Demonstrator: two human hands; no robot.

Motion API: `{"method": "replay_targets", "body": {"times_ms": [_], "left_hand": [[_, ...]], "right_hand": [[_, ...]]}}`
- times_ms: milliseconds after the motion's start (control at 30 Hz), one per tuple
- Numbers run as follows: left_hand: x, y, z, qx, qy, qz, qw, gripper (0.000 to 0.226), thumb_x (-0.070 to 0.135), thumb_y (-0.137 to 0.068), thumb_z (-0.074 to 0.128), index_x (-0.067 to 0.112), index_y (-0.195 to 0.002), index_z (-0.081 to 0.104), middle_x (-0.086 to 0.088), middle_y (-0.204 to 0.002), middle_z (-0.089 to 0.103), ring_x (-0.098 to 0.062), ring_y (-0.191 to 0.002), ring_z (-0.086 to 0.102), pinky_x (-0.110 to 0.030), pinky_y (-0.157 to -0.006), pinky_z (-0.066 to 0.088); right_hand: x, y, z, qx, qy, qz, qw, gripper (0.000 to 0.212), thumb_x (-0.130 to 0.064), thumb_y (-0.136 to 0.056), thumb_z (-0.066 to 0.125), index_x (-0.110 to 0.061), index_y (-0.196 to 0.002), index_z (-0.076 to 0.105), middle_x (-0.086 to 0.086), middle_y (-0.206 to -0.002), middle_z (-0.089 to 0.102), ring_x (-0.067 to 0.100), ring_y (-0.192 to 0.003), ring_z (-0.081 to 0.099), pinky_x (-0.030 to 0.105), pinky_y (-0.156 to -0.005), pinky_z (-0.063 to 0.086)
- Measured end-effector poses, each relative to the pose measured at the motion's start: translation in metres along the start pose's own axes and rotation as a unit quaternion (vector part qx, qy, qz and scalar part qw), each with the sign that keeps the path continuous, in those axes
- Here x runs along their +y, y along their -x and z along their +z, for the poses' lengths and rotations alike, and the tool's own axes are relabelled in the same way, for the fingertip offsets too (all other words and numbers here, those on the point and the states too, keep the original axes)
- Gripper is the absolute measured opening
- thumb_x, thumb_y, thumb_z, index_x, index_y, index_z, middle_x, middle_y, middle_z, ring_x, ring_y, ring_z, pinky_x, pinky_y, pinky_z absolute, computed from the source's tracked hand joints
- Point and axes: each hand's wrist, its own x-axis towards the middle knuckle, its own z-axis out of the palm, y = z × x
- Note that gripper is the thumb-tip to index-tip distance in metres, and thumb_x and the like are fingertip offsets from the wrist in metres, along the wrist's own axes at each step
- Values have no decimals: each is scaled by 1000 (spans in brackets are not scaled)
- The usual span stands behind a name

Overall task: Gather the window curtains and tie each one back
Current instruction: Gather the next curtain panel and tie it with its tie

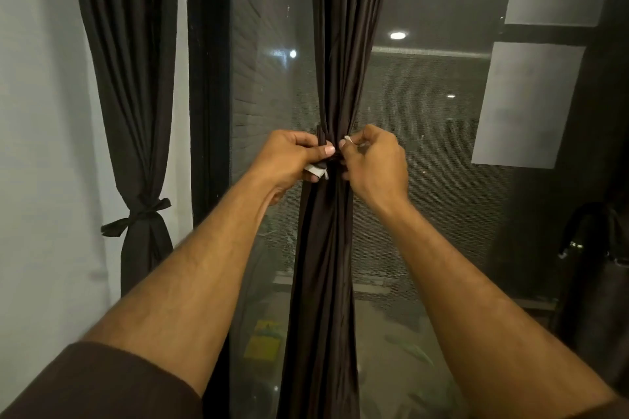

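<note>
Your middle curtain (335, 44) hangs straight ahead of you against the window glass (272, 95), a dark brown cloth gathered into tight vertical folds and pinched to a narrow waist at the level of your hands; below that it spreads a little as it falls out of view. Around the waist sits a dark tie-back strip (320, 141), with a bit of white, perhaps a label or lining, showing beneath your left fingers.

Your left hand (289, 156) is curled on the left side of the waist, thumb and fingers pinching the strip against the folds. Your right hand (374, 160) is curled on the right side, fingertips pinching a small pale end of the tie just beside the cloth. The two hands nearly touch across the bundle.

To your left, beyond the black window frame (207, 78) and against the pale wall (41, 112), the other curtain (129, 61) is already gathered, bound low by a matching dark tie (136, 218) with its ends sticking out on both sides.

No containers show anywhere here.
</note>
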Motion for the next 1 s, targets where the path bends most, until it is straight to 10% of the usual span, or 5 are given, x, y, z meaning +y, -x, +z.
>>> {"method": "replay_targets", "body": {"times_ms": [100,367,800,1000], "left_hand": [[6,12,3,-19,30,-16,999,20,-11,-83,73,-3,-101,69,-20,-104,73,-22,-83,71,-27,-66,62],[20,29,17,17,-1,21,1000,22,2,-92,70,-2,-114,70,-17,-90,75,-22,-79,74,-39,-76,63],[27,45,28,115,138,-48,982,15,3,-96,65,-3,-109,68,-11,-80,67,-17,-66,63,-33,-60,64],[6,31,27,217,-100,91,967,26,19,-87,78,15,-112,72,-1,-107,66,-18,-102,64,-26,-83,53]], "right_hand": [[4,5,-13,29,90,-54,994,15,-37,-99,65,-26,-89,68,-2,-89,70,15,-78,68,38,-71,58],[2,-1,-48,33,-122,8,992,19,-26,-100,67,-20,-82,62,6,-79,74,21,-67,70,45,-67,62],[5,-20,-81,43,-183,80,979,18,-27,-97,69,-18,-82,64,6,-80,74,26,-77,73,51,-77,63],[17,-13,-67,-51,-270,68,959,15,-20,-99,69,-7,-103,64,4,-73,66,13,-62,62,29,-50,50]]}}
